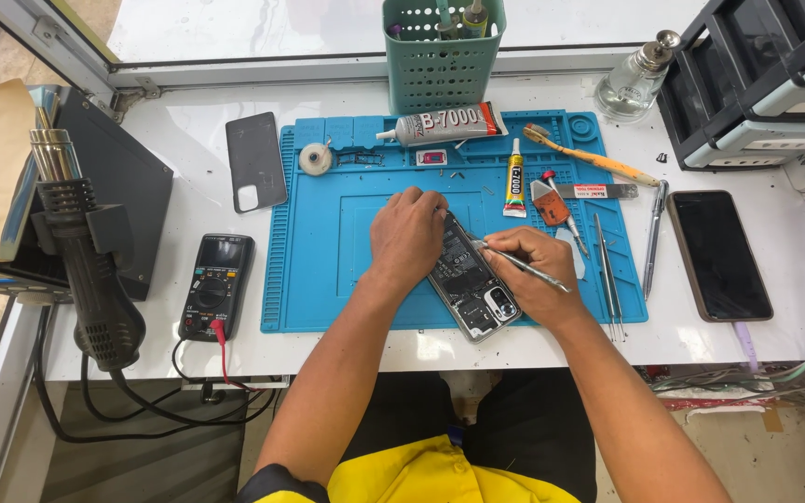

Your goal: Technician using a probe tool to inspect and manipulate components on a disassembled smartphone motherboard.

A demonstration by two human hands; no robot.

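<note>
Blue mat [328, 270], hands on opened phone [470, 284]

Phone repair bench: mat [319, 279], multimeter [216, 287]

bare mat [328, 251] leftward; tweezers [607, 270] crowd right

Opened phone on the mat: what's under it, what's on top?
The opened phone lies on the blue mat. The left hand covers its upper end; the right hand holds a metal tool over it. Anything beneath those is hidden.
</note>
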